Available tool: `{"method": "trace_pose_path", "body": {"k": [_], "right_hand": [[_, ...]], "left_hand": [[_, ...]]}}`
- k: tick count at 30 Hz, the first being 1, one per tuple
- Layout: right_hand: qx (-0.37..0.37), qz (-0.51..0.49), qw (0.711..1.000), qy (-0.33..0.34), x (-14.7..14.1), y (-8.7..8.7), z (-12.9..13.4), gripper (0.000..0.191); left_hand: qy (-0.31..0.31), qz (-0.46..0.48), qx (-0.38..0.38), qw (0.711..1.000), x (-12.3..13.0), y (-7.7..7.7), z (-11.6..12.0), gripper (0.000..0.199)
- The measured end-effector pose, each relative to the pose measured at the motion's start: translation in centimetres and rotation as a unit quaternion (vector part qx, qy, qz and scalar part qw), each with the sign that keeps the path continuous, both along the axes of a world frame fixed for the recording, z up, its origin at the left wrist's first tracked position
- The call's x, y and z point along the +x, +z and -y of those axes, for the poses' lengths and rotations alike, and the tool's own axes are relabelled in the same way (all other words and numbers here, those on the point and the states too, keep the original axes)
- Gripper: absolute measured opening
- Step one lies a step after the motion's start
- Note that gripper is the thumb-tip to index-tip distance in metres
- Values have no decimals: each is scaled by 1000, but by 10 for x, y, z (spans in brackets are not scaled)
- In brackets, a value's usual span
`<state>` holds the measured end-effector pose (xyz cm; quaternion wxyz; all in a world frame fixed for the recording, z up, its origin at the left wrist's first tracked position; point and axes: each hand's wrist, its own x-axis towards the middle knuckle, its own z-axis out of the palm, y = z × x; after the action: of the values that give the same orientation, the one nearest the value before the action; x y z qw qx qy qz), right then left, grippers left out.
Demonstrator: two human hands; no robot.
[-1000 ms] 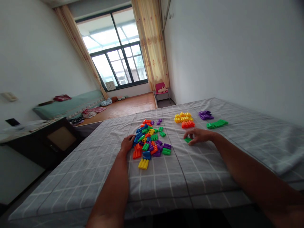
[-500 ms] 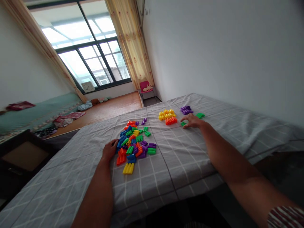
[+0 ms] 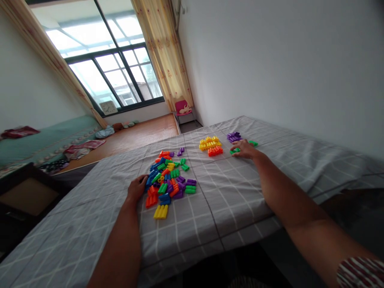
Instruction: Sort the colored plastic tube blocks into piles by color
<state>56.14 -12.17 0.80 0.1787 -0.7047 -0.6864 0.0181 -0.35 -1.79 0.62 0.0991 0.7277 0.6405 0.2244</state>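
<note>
On the grey checked bed cover lies a mixed pile of plastic tube-shaped building blocks (image 3: pixel 165 180) in blue, green, orange, purple and yellow. Against the pile's left side rests my left hand (image 3: pixel 137 188), loosely open, its fingertips partly hidden by the blue pieces. To the right, my right hand (image 3: pixel 244 149) has its fingers around a green block (image 3: pixel 235 151) low over the cover. Another green block (image 3: pixel 253 143) lies just beyond that hand. Purple blocks (image 3: pixel 234 137) sit grouped behind it. Yellow blocks (image 3: pixel 210 142) stand in rows to its left, with orange blocks (image 3: pixel 215 151) in front.
The bed cover (image 3: pixel 186 224) stretches to a plain wall (image 3: pixel 276 60) on the right. A dark cabinet (image 3: pixel 21 204) stands at the left edge. Farther off are a wooden platform (image 3: pixel 144 134), a pink chair (image 3: pixel 183 108) and a curtained window.
My right hand has shifted slightly right and away from me, and the green block at its fingers has moved with it. My left hand stays beside the pile. The view has tilted slightly.
</note>
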Motion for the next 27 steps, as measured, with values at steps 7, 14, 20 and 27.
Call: {"method": "trace_pose_path", "body": {"k": [7,14,20,27], "right_hand": [[1,-14,996,-86,1,-4,-1,35],[58,-28,992,-112,6,-4,-3,48],[341,-161,859,-347,39,9,2,44],[215,-99,952,-196,13,5,1,39]], "left_hand": [[-3,-5,9,1000,2,2,2,41],[3,-19,7,1000,3,5,3,40],[-3,-17,-3,1000,2,3,2,42],[-3,-9,-3,1000,2,3,1,42]]}}
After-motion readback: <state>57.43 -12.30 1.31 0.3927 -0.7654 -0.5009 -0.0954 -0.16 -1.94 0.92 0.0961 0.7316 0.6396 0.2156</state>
